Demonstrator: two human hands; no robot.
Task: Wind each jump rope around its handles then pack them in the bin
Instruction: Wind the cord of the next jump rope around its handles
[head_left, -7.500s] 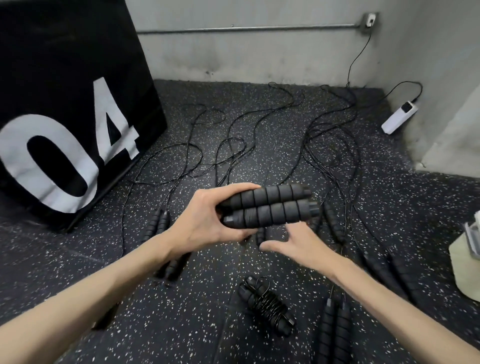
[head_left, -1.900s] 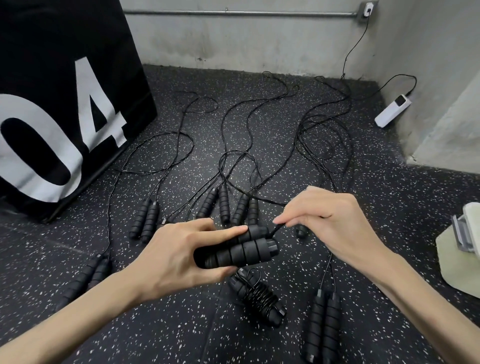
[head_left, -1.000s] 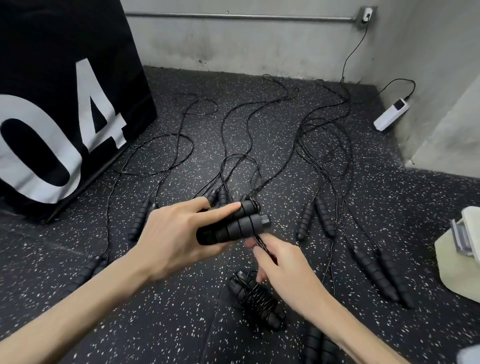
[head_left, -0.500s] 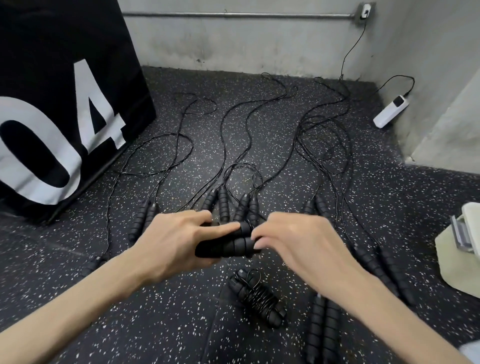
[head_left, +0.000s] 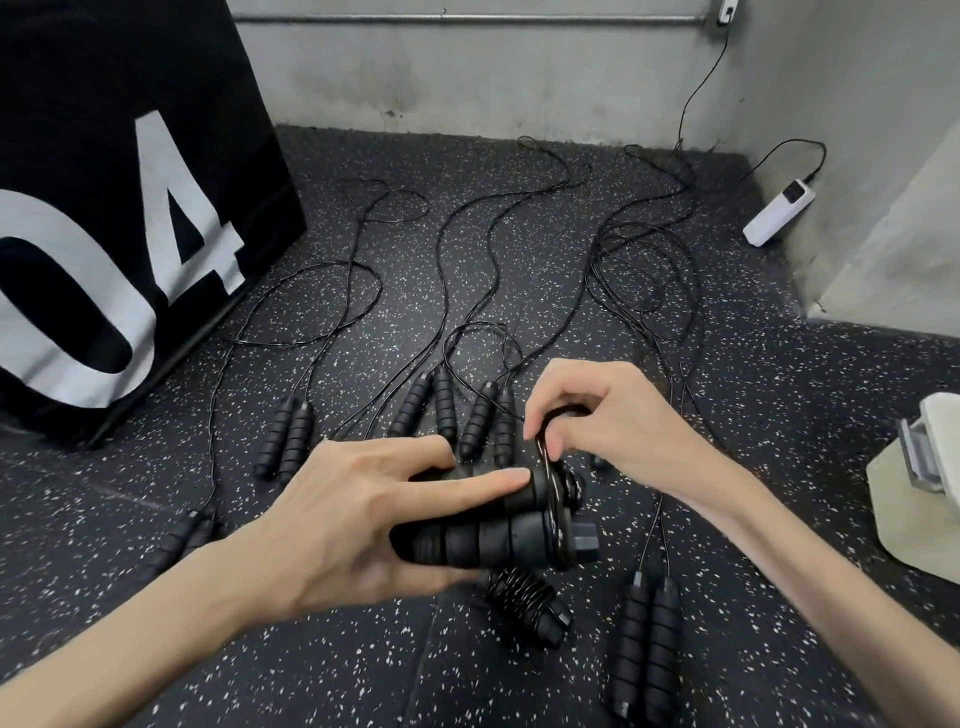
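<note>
My left hand (head_left: 358, 519) grips a pair of black foam jump rope handles (head_left: 498, 540) side by side, thumb beneath and index finger laid along the top. A few turns of thin black rope (head_left: 553, 499) circle their right end. My right hand (head_left: 608, 421) pinches that rope just above the handles. A wound jump rope (head_left: 527, 603) lies on the floor right below them. Several unwound ropes with paired handles lie around: one pair (head_left: 644, 644) at the lower right, two pairs (head_left: 457, 415) just beyond my hands, another (head_left: 285, 436) to the left.
A big black box marked "04" (head_left: 119, 223) stands at the left. Loose black rope loops (head_left: 639, 270) spread over the speckled dark floor toward the grey wall. A white power strip (head_left: 776, 213) lies at the far right corner. A pale object (head_left: 919, 499) sits at the right edge.
My right hand went under the handles and back over them, laying rope around their right end. The handles stayed in my left hand, lowering slightly toward me.
</note>
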